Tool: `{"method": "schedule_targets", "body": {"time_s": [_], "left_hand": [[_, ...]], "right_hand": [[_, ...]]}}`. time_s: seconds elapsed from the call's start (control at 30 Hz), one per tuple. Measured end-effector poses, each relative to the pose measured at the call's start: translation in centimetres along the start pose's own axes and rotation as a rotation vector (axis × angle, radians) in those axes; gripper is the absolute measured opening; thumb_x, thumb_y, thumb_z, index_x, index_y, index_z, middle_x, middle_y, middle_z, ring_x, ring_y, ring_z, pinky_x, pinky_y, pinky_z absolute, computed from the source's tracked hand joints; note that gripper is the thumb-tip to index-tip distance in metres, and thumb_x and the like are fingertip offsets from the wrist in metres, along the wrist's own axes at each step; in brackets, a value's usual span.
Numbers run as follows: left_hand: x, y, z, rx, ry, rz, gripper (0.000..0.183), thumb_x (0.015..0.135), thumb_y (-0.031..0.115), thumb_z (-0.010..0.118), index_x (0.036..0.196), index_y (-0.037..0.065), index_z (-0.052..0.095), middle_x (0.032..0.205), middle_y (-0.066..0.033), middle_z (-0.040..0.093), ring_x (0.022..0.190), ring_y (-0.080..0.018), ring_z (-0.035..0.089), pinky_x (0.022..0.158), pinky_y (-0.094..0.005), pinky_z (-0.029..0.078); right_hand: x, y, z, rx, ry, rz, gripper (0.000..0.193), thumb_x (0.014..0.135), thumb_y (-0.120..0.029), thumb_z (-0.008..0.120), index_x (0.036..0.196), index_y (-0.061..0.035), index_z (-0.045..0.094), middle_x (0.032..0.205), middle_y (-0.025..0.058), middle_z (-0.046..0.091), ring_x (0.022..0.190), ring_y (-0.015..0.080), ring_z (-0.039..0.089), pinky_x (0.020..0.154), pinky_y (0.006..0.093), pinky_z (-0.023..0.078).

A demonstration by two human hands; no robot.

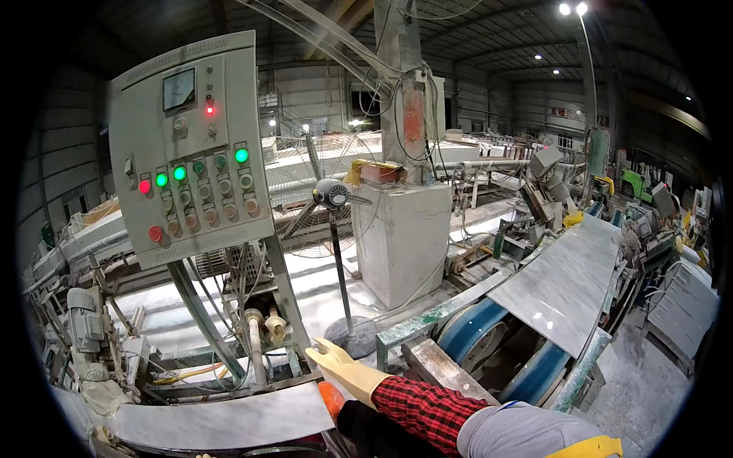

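Note:
My right hand [342, 368], in a cream rubber glove, reaches leftward from the lower right. Its fingers are stretched and apart, with nothing visible in them. A red-and-black plaid sleeve covers the forearm below a grey shirt sleeve. Under the wrist shows a rounded orange thing [332, 400] beside dark material; I cannot make out what it is. To the left of the hand lies a long pale stone slab [221, 416] along the lower edge. The grey control panel [195, 145] stands above it, with lit green and red buttons. I do not see my left hand.
A large veined slab [561, 282] rests over blue conveyor belts [477, 328] at right. Ahead stand a black fan [332, 194] on a round base and a concrete block [405, 244]. Motors, pipes and cables crowd the left [84, 320]. A green forklift [635, 185] is far right.

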State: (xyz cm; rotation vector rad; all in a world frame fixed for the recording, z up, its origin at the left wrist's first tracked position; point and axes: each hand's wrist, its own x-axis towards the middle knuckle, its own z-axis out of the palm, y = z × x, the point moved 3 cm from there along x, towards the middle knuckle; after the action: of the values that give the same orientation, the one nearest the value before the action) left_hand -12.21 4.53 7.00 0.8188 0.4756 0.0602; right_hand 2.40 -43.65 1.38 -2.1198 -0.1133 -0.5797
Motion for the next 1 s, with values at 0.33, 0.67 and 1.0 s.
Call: {"method": "schedule_targets", "body": {"time_s": [0.33,0.67,1.0], "left_hand": [[2.8,5.8,-3.8,0.219,0.187,0.224,0.068,0.106,0.049,0.037,0.157,0.004,0.038,0.166,-0.0133,0.034,0.152,-0.0320,0.033,0.127,-0.0489,0.025],[3.0,3.8,-6.2,0.411,0.239,0.166,0.062,0.110,0.045,0.031,0.149,-0.001,0.044,0.148,-0.0202,0.054,0.140,-0.0391,0.050,0.118,-0.0524,0.040],[3.3,3.4,-9.8,0.479,0.200,0.125,0.062,0.111,0.043,0.033,0.148,-0.007,0.041,0.149,-0.0234,0.051,0.136,-0.0401,0.052,0.114,-0.0515,0.047]], "right_hand": [[-1.7,-2.4,3.0,-0.057,-0.170,0.349,0.056,0.094,-0.040,0.062,0.142,-0.0123,0.054,0.118,0.0233,0.071,0.111,0.0403,0.067,0.095,0.0467,0.053],[-2.2,-7.0,1.6,-0.245,-0.339,0.541,0.059,0.094,-0.042,0.054,0.149,-0.0234,0.050,0.129,0.0172,0.069,0.121,0.0394,0.063,0.102,0.0481,0.050],[-2.6,-6.6,2.0,-0.194,-0.281,0.486,0.054,0.094,-0.040,0.057,0.145,-0.0222,0.055,0.124,0.0165,0.071,0.115,0.0381,0.067,0.100,0.0471,0.052]]}}
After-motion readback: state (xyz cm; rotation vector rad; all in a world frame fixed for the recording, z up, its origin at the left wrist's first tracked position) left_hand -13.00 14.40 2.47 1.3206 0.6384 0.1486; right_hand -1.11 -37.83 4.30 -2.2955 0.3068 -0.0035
